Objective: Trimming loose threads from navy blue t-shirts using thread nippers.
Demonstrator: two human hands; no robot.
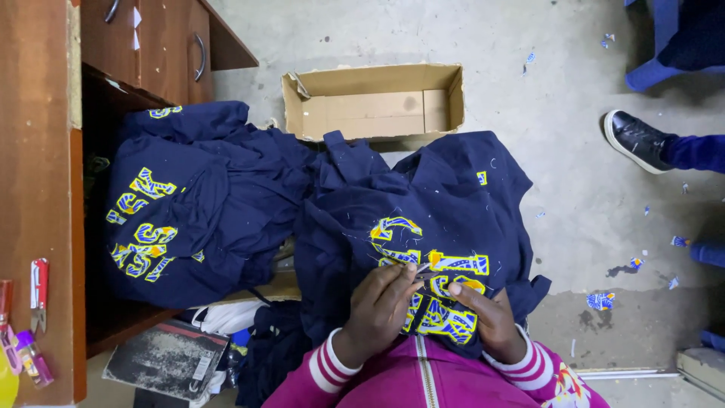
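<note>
A navy garment [423, 204] with yellow and blue patterned appliqué letters lies across my lap. My left hand [381, 306] pinches a small thin metal tool, likely thread snips [423, 270], with its tip on the lettering. My right hand [487, 313] presses the fabric flat just right of the tool, thumb on a letter. I wear pink sleeves with white stripes. Short bits of thread dot the cloth.
A pile of similar navy garments [189, 219] lies to the left by a wooden desk [45, 189]. An open cardboard box [374, 102] stands on the concrete floor ahead. Another person's black shoe [634, 140] is at the right. Fabric scraps litter the floor.
</note>
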